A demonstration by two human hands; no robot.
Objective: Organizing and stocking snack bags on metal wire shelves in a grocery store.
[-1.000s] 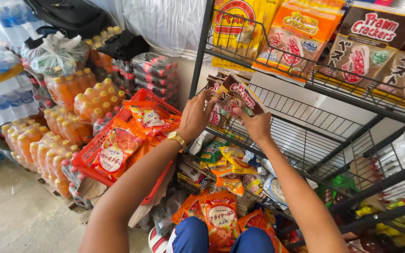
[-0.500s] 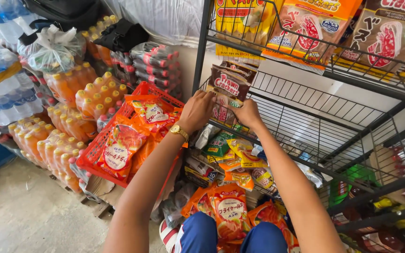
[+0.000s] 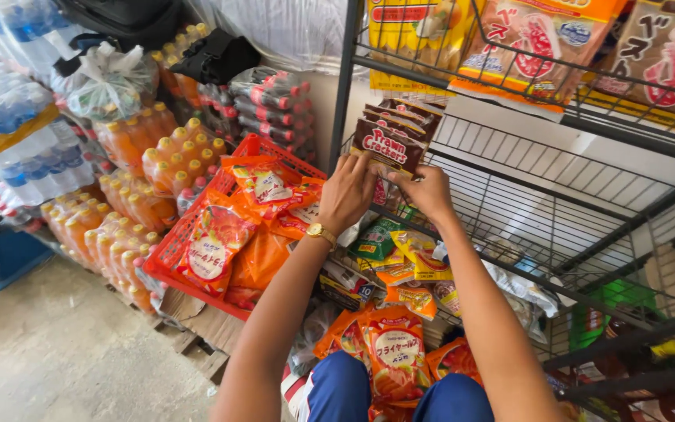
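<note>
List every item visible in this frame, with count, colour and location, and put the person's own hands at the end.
dark brown snack packets: a small stack, count unclear, at the front left of the wire shelf, both hands on them
wire shelf: one, dark metal, right half
large snack bags: several, yellow and orange-red, upper shelf
red crate: one, centre left, holding orange snack bags
orange drink bottles: many shrink-wrapped packs, left
water bottle packs: several, clear and blue, far left
mixed snack packets: many, orange, green and yellow, below the shelf
gold wristwatch: one, left wrist
left hand: on the packets
right hand: on the packets
</note>
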